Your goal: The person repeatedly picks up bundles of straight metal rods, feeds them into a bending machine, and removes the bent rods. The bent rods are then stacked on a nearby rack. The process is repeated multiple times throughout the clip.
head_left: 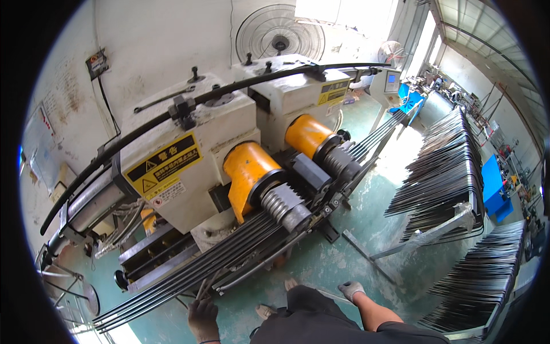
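At the lower edge of the view, my left hand point(203, 320), in a dark-palmed work glove, grips a slim metal handle point(207, 289). The handle's far end reaches up beside a row of long dark metal rods point(189, 275). These rods lie side by side through a two-headed bending machine point(193, 142), below its orange cylindrical covers point(251, 170) and steel heads with springs point(281, 206). My right hand point(353, 291), in a pale-coated glove, hangs low over the green floor, away from the machine. Nothing shows in it, but its finger position is unclear.
Bent dark rods hang densely on a metal rack point(438, 172), with another stack point(481, 275) at lower right. A floor-level metal bar point(369, 258) lies between me and the rack. Behind the machine stands a large fan point(279, 36). A curved black bar point(142, 129) spans the machine's top.
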Demonstrator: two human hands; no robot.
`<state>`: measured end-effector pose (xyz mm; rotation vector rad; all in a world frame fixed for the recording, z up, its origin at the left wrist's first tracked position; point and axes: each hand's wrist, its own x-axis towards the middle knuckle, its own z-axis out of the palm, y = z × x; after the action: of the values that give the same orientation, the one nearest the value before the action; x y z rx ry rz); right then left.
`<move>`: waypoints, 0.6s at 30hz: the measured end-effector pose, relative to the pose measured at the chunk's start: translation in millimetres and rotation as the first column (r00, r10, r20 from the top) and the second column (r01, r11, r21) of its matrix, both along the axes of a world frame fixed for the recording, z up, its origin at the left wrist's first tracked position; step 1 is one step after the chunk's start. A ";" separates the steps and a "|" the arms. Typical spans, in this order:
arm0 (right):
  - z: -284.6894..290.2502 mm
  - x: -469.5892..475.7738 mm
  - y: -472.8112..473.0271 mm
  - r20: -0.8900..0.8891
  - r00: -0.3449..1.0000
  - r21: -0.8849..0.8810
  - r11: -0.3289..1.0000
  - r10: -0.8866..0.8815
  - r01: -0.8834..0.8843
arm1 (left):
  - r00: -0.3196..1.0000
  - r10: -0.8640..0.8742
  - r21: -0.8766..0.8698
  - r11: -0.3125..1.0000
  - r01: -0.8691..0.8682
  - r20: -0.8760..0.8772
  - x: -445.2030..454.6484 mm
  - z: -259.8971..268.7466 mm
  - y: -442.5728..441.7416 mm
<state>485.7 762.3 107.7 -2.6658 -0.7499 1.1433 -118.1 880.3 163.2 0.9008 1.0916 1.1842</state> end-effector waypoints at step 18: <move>309.5 159.2 279.0 0.569 0.806 0.690 0.629 -0.165 -0.358 | 0.604 0.660 0.445 0.750 -0.490 -0.446 52.5 203.0 33.3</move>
<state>644.8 1041.3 417.1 -2.1445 -1.1624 -0.1334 -65.7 913.6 366.2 1.2238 1.8619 1.6951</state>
